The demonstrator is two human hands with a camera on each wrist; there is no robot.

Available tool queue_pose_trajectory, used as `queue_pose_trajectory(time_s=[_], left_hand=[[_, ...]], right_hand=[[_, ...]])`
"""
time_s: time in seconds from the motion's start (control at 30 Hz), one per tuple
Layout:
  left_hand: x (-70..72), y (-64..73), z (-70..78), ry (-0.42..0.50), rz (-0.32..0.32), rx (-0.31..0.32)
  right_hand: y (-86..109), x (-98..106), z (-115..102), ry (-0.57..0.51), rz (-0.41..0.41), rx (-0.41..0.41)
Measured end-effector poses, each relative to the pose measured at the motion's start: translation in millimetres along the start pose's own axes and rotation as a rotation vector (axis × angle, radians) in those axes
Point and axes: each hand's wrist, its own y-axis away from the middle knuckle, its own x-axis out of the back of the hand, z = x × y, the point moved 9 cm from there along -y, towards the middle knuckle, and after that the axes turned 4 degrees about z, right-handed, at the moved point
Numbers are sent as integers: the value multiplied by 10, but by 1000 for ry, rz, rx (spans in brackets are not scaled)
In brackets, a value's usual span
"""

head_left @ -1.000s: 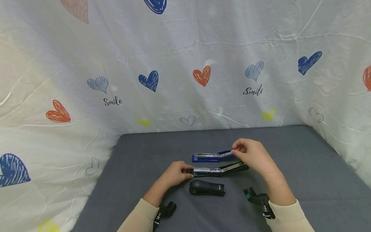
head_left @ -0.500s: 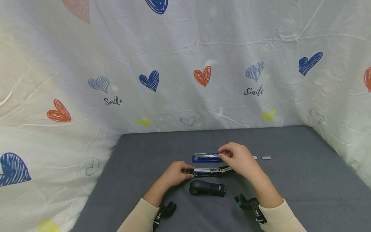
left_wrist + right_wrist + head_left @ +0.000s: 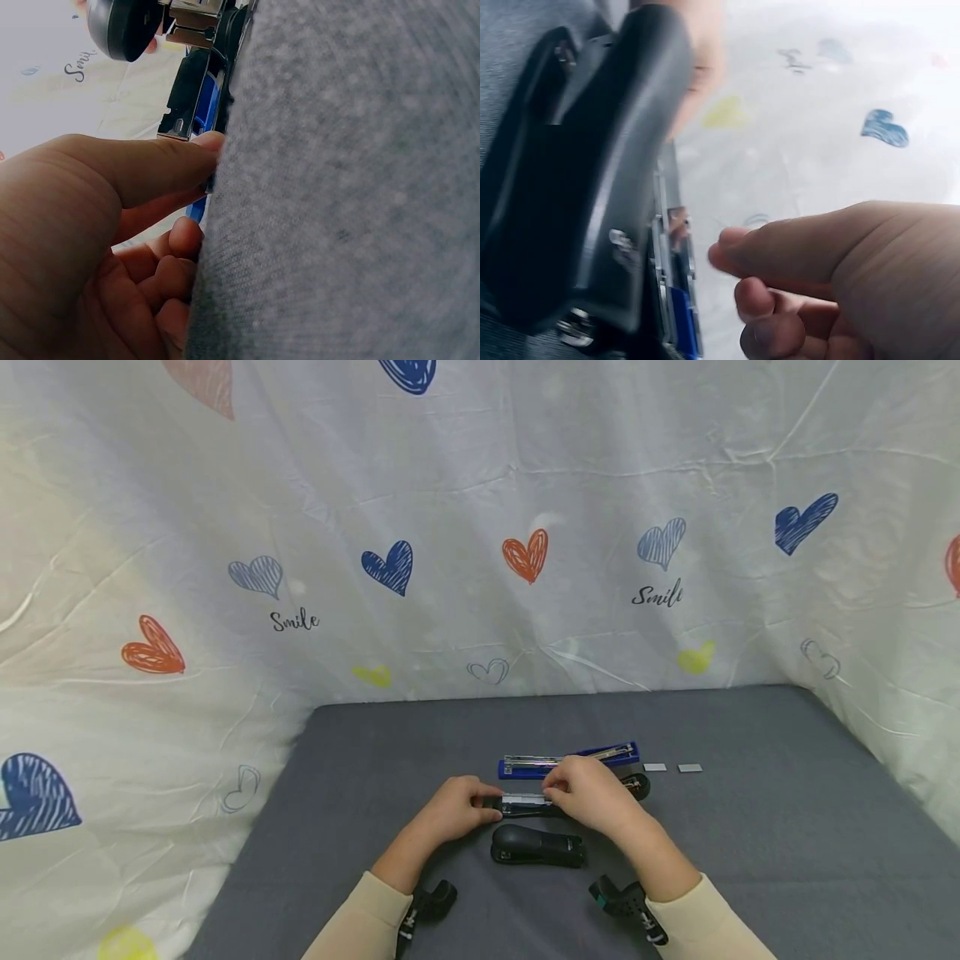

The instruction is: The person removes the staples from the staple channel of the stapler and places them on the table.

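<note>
In the head view an opened black stapler (image 3: 525, 802) lies in the middle of three staplers, its metal staple channel facing up. My left hand (image 3: 457, 810) grips its left end, thumb in front. In the left wrist view the thumb (image 3: 161, 169) presses at the end of the channel. Over the middle of this stapler is my right hand (image 3: 592, 789), covering its hinge. Its thumb and index fingertips (image 3: 727, 251) are drawn together in the right wrist view; I cannot tell whether something small is between them.
Behind lies an opened blue stapler (image 3: 630, 752). A closed black stapler (image 3: 537, 846) lies in front, looming large in the right wrist view. Two small grey strips, a near strip (image 3: 655, 767) and a far strip (image 3: 689, 768), lie right of the blue stapler on the grey tabletop (image 3: 787, 827).
My right hand has moved left and toward me, from the blue stapler's right end to over the opened black stapler. Both grey strips have come into view. My left hand has kept its place.
</note>
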Motion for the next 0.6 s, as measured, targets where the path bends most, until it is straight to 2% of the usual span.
queue_pose_trajectory(time_s=[0.27, 0.43, 0.6], left_hand=[[-7, 2, -13, 6, -3, 20], [-3, 4, -9, 9, -2, 19], [-1, 3, -16, 15, 6, 14]], right_hand=[[18, -181, 39, 74, -81, -68], [36, -224, 3, 90, -81, -61], [32, -210, 18, 49, -57, -80]])
